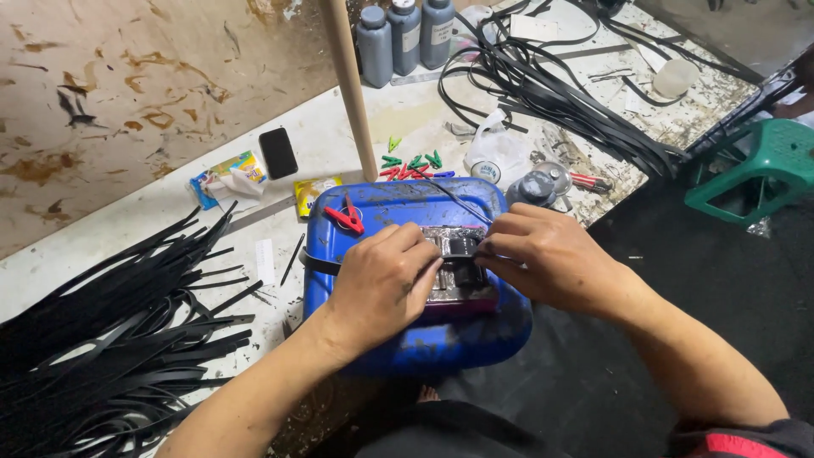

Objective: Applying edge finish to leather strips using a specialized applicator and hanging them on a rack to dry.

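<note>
Black strap (465,247) across a small metal press (456,270), dead centre of view, on top of a blue plastic drum (398,212) laid on its side against the counter (331,144) edge. Left hand (386,284) at 7 o'clock of the press, grip curled shut, fingertips pressing down on the left end of the metal block and the strap. Right hand (543,259) at 3 o'clock of the press, thumb and forefinger pinched closed on the strap's right end; a thin black tail of strap running up toward 1 o'clock from that pinch. Red clamp (346,219) lying on the drum at 10 o'clock of the left hand, just apart from the knuckles. Wooden pole (349,85) rising at 12 o'clock behind the drum, tilted slightly. Small green, red and blue clips (413,164) scattered on the counter just past the drum's far edge. Large heap of black strips (110,331) at 9 o'clock, well apart from both hands; second tangle of strips (543,85) at 1 o'clock. Three grey bottles (405,34) at the top, close together. Black phone (278,153) at 11 o'clock, flat on the counter, beside colourful packets (227,174). White plastic bag (500,153) and a round metal tin (534,187) just beyond the right hand. Green stool (763,165) at 2 o'clock, off the counter on the dark floor.
</note>
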